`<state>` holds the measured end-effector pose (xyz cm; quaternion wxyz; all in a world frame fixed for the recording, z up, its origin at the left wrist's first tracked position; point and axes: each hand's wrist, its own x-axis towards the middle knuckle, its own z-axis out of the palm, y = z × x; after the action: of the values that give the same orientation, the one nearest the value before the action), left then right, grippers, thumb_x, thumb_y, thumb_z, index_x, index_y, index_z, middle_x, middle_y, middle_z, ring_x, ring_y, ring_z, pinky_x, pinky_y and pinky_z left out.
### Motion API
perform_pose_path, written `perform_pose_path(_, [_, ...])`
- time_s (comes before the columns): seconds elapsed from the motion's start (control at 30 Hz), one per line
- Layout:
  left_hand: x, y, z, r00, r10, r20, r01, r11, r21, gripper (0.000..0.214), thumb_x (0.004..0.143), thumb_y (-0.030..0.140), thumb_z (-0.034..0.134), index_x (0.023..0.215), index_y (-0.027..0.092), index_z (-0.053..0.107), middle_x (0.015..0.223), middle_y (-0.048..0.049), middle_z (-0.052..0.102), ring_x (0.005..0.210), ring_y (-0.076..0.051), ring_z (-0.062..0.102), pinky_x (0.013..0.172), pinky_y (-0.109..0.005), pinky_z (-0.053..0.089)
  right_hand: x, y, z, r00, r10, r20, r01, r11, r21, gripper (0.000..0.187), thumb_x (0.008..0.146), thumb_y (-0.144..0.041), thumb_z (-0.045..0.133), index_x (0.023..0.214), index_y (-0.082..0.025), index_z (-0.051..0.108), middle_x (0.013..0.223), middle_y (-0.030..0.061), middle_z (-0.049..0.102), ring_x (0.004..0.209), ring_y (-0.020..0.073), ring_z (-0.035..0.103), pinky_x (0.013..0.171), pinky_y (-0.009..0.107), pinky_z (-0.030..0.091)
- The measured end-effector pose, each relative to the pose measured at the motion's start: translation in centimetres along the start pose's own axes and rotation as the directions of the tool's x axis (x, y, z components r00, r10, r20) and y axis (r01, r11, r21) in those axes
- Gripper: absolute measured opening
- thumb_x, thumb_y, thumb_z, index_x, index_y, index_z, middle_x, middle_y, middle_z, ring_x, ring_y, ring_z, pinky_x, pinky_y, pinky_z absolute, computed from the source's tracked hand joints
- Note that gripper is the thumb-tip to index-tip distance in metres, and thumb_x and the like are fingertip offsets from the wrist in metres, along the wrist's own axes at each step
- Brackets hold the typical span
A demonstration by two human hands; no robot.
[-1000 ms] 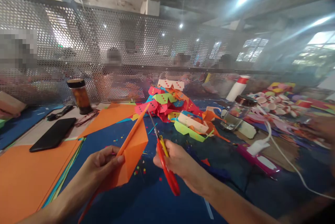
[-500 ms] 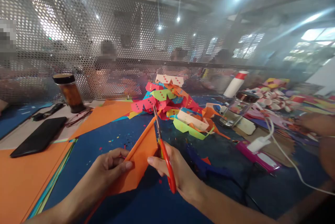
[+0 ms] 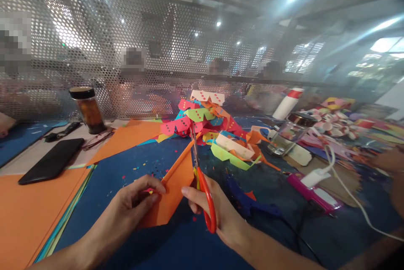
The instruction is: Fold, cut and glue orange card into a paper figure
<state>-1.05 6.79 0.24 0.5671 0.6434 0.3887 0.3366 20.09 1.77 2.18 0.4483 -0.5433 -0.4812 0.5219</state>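
A folded sheet of orange paper [image 3: 175,190] is held above the blue table. My left hand [image 3: 135,202] pinches its left edge between thumb and fingers. My right hand [image 3: 208,207] grips red-handled scissors [image 3: 210,211], and its thumb reaches to the paper's right edge. The scissor blades point away from me and run along the paper's upper right side; whether they are cutting is hard to see. Beyond the blade tips lies a pile of colourful paper glasses [image 3: 202,114] with dotted patterns.
At left lie a black phone [image 3: 52,160], a stack of coloured paper [image 3: 38,215] and a jar of brown liquid [image 3: 88,110]. At right are a blue glue gun [image 3: 249,202], a glass jar [image 3: 288,133] and a magenta power strip [image 3: 315,194]. Another person's arm [image 3: 394,169] is at the right edge.
My left fingers have shifted on the paper, the index finger now lying higher over its edge. The scissors stay at the paper's right side. The whole view has shifted slightly.
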Motion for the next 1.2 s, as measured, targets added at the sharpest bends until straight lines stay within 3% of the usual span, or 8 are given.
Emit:
perform_pose_path(0.17, [0.8, 0.7, -1.2, 0.995, -0.027, -0.093, 0.032, 0.999, 0.044, 0.034, 0.08, 0.055, 0.069, 0.092, 0.023, 0.073, 0.076, -0.0011, 0.066, 0.061, -0.014, 0.051, 0.051, -0.022, 0.033, 0.3, 0.4, -0.7, 0.998, 0.0, 0.055, -0.007, 0.992, 0.127, 0.029, 0.085, -0.046, 0.062, 0.093, -0.02, 0.055, 0.071, -0.0016, 0.06, 0.053, 0.0103, 0.05, 0.053, 0.026, 0.043])
perform_pose_path(0.33, [1.7, 1.8, -2.6, 0.98, -0.01, -0.196, 0.021, 0.998, 0.057, 0.033, 0.074, 0.051, 0.073, 0.091, 0.022, 0.074, 0.082, -0.0027, 0.069, 0.065, -0.015, 0.055, 0.053, -0.022, 0.035, 0.3, 0.3, -1.5, 0.993, 0.043, 0.111, -0.049, 0.998, 0.05, 0.032, 0.081, -0.043, 0.063, 0.101, -0.019, 0.056, 0.077, -0.0019, 0.058, 0.052, 0.0093, 0.05, 0.051, 0.027, 0.045])
perform_pose_path(0.47, [2.1, 1.7, -3.5, 0.989, 0.073, -0.131, -0.064, 0.995, 0.076, 0.025, 0.077, 0.045, 0.072, 0.084, 0.022, 0.073, 0.089, -0.0047, 0.071, 0.08, -0.019, 0.062, 0.064, -0.025, 0.045, 0.3, -0.3, -2.4, 0.991, 0.042, 0.128, -0.031, 0.996, -0.088, 0.035, 0.077, -0.038, 0.063, 0.106, -0.02, 0.055, 0.087, 0.0014, 0.058, 0.063, 0.0122, 0.054, 0.061, 0.03, 0.048])
perform_pose_path(0.6, [2.2, 1.3, -4.0, 0.995, 0.072, -0.07, -0.067, 0.995, 0.079, 0.02, 0.08, 0.042, 0.071, 0.084, 0.022, 0.073, 0.094, -0.0052, 0.071, 0.083, -0.019, 0.063, 0.06, -0.023, 0.042, 0.6, -0.6, -3.5, 0.991, -0.026, 0.13, 0.041, 0.993, -0.111, 0.035, 0.076, -0.034, 0.059, 0.108, -0.02, 0.056, 0.092, 0.0029, 0.056, 0.074, 0.0163, 0.058, 0.072, 0.035, 0.05])
perform_pose_path(0.73, [2.6, 0.8, -4.3, 0.996, 0.04, -0.074, -0.043, 0.998, -0.035, 0.019, 0.077, 0.037, 0.077, 0.083, 0.021, 0.07, 0.086, -0.0025, 0.07, 0.072, -0.014, 0.06, 0.057, -0.021, 0.039, 0.4, -0.9, -3.6, 0.99, -0.04, 0.135, 0.059, 0.988, -0.14, 0.027, 0.079, -0.034, 0.057, 0.102, -0.021, 0.055, 0.078, -0.0015, 0.051, 0.064, 0.0145, 0.055, 0.069, 0.034, 0.047])
perform_pose_path(0.87, [3.3, 0.2, -4.7, 0.985, 0.017, -0.172, -0.045, 0.986, -0.158, 0.026, 0.071, 0.033, 0.082, 0.082, 0.021, 0.061, 0.072, 0.003, 0.066, 0.06, -0.011, 0.057, 0.054, -0.021, 0.038, -0.4, -1.1, -3.0, 0.985, 0.075, 0.153, -0.019, 0.942, -0.335, 0.015, 0.087, -0.035, 0.052, 0.094, -0.021, 0.056, 0.067, -0.0039, 0.048, 0.06, 0.0138, 0.05, 0.062, 0.029, 0.042])
perform_pose_path(0.93, [3.6, 0.3, -5.0, 0.977, 0.002, -0.212, -0.042, 0.982, -0.184, 0.032, 0.068, 0.032, 0.083, 0.086, 0.021, 0.058, 0.069, 0.0048, 0.066, 0.057, -0.011, 0.057, 0.053, -0.02, 0.037, -0.8, -1.3, -2.9, 0.978, 0.087, 0.19, -0.001, 0.911, -0.412, 0.015, 0.091, -0.035, 0.051, 0.091, -0.021, 0.057, 0.067, -0.0033, 0.049, 0.061, 0.0135, 0.049, 0.062, 0.028, 0.041])
perform_pose_path(1.2, [3.6, 2.7, -5.8, 0.966, -0.054, -0.252, -0.017, 0.963, -0.27, 0.047, 0.062, 0.036, 0.09, 0.096, 0.017, 0.064, 0.076, 0.0005, 0.072, 0.064, -0.012, 0.065, 0.059, -0.019, 0.045, -1.1, -1.2, -3.0, 0.969, 0.138, 0.205, -0.002, 0.835, -0.551, 0.02, 0.095, -0.033, 0.051, 0.08, -0.02, 0.056, 0.069, -0.0012, 0.053, 0.06, 0.0123, 0.046, 0.056, 0.024, 0.036])
